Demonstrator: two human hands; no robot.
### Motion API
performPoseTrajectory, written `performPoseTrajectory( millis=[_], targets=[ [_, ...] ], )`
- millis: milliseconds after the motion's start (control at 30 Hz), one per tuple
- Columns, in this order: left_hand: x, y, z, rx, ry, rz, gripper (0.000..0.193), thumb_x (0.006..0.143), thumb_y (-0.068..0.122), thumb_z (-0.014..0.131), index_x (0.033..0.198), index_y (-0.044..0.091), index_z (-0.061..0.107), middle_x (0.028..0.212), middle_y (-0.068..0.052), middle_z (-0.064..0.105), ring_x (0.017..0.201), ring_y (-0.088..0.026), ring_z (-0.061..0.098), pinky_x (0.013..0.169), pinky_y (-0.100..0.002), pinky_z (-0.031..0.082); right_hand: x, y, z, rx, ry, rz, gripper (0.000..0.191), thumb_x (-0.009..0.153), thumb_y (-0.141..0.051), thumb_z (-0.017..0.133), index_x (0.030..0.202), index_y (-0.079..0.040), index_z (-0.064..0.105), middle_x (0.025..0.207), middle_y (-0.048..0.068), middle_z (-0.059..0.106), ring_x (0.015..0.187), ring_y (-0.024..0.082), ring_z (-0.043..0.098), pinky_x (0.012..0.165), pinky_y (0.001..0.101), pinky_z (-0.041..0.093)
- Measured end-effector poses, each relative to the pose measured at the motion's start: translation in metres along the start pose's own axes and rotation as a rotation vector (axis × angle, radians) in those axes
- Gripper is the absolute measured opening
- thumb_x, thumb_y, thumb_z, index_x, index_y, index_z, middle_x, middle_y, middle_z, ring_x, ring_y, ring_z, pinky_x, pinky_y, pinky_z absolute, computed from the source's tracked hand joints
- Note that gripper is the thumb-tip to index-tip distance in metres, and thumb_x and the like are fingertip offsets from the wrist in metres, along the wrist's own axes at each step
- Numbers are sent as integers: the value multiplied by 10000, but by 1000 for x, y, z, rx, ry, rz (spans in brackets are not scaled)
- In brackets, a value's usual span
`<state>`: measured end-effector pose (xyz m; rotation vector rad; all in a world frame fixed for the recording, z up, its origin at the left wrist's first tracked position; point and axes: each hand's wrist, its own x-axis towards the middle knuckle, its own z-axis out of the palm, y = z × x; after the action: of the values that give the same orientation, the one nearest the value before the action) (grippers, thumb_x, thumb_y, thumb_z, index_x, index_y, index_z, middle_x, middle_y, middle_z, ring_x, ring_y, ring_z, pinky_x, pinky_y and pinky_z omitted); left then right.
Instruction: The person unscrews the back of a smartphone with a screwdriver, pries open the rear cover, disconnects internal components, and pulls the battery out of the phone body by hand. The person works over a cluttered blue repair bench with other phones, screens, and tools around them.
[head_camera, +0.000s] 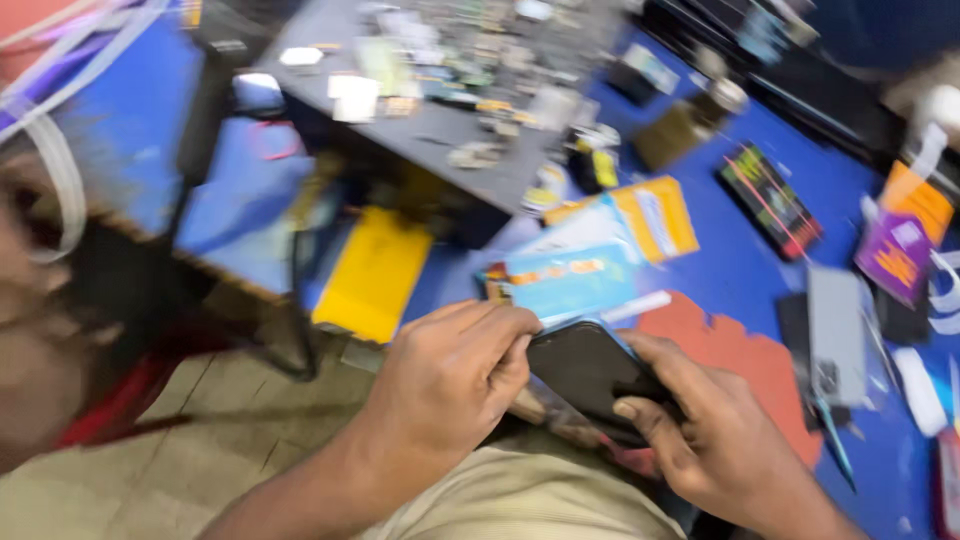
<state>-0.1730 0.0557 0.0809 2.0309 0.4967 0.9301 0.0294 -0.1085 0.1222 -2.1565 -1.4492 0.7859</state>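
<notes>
Hands meet over a black phone (590, 372) held just above the lap: the left hand (455, 375) pinches at its upper edge, the right hand (700, 430) grips its lower side. Whether anything has come loose is too blurred to tell; the work looks early. Beyond lie a light-blue packet (570, 280), an orange packet (655, 215) and a grey phone (835, 335) on the blue table (745, 270).

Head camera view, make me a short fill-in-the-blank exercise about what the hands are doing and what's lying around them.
1. Both hands, the left hand and the right hand, grip a flat black ____.
2. The worktop behind the hands is mostly ____ in colour.
3. A grey phone lies on the worktop to the ____ of the hands.
4. Left of the blue packet lies a flat ____ pad.

Missing words: phone; blue; right; yellow
</notes>
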Motion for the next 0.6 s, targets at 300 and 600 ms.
performPoseTrajectory(
  millis=[300, 600],
  targets=[
    [17, 20, 141, -102, -114, -42, 107, 832, 26, 720, 920, 32, 659, 802, -134, 682, 766, -318, 700, 663, -420, 546, -60, 91, -34, 256, 88, 108, 506, 871, -91, 697, 1354, -17, 570, 1016, 110, 742, 891, 160, 749, 775, 308, 581],
    [43, 53, 228, -19, -302, 21, 76, 870, 51, 688, 925, 12, 652, 810, -152, 673, 777, -355, 675, 697, -452, 530, -104, 174, -69, 552, 87, 197, 563, 883, -34, 660, 1427, 18, 524, 1282, 124, 717, 1181, 166, 642, 989, 314, 498]
  ],
)
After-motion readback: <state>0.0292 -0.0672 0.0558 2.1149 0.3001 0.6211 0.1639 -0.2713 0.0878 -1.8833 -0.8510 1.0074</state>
